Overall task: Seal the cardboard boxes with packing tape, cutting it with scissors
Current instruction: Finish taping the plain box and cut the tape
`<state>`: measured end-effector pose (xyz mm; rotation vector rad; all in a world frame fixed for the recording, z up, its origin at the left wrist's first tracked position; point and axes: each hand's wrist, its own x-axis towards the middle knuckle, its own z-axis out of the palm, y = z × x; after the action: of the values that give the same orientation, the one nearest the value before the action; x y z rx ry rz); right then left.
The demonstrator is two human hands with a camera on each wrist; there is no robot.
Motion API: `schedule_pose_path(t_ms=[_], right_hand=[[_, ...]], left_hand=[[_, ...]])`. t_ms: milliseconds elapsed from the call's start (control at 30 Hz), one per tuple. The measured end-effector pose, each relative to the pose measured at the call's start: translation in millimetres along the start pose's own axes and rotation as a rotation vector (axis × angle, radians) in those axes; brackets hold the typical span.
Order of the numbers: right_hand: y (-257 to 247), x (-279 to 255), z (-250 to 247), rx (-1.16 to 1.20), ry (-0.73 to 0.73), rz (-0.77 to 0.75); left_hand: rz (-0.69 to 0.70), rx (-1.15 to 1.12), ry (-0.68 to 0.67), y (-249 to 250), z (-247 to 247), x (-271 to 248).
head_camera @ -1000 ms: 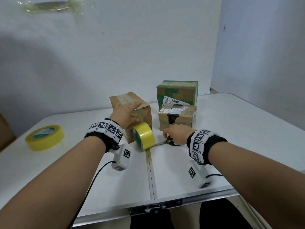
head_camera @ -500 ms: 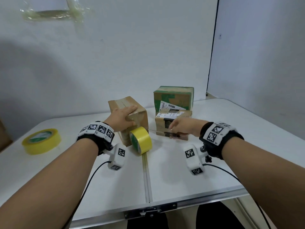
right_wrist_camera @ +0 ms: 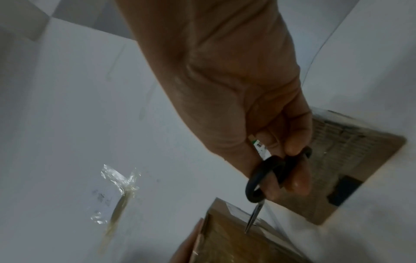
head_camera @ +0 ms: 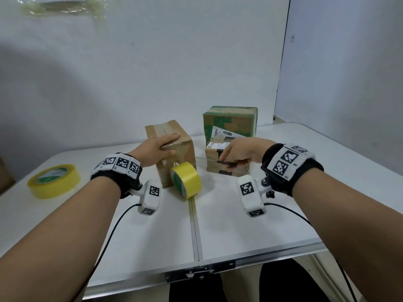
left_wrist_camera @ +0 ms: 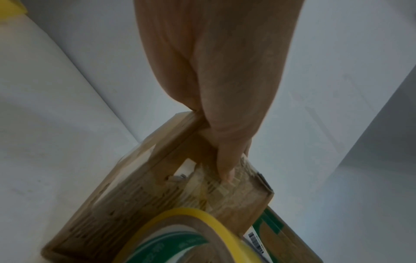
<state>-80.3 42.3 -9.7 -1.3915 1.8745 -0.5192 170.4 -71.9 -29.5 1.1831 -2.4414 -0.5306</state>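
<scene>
Head view: left hand [head_camera: 156,149] lies flat on top of the brown box [head_camera: 172,153] on the surface [head_camera: 218,225], probably pinning the tape while the roll [head_camera: 186,183] hangs in front. Right hand [head_camera: 242,152] grips the scissors [head_camera: 227,162]. Left wrist view adds the thumb pressing wrinkled tape on the box's front. Right wrist view shows fingers curled around the black handles, blades nearly closed, tip toward the box.

No legible text. White shipping label with barcode [head_camera: 222,133] on green-printed cardboard box [head_camera: 231,121]: digits too small. Square black-white marker tags on wrist bands [head_camera: 285,162]: no words.
</scene>
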Motion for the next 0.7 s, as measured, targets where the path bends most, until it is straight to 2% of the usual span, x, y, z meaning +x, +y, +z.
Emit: schedule_pose_path(t_ms=[100, 267, 367, 467, 567, 700], right_hand=[[-7, -4, -12, -0.006, -0.050, -0.053], [-20, -9, -23, 0.212, -0.141, -0.273], [-31, 1, -17, 0.316, 0.050, -0.394], [-40, 21, 0, 0.217, 0.268, -0.547], [-49, 44, 17, 0.097, 0.343, -0.636], [-65, 60, 36, -0.139, 0.358, -0.671]], left_hand=[[-0.011, -0.053, 0.001, -3, -2, -3], [-0.037, -0.082, -0.035, 3, -4, 0], [-0.025, -0.130, -0.097, 1, -8, 6], [0.008, -0.243, -0.129, 0, -9, 9], [-0.003, -0.395, -0.098, -1, -5, 13], [0.027, -0.325, 0.044, -2, -1, 13]])
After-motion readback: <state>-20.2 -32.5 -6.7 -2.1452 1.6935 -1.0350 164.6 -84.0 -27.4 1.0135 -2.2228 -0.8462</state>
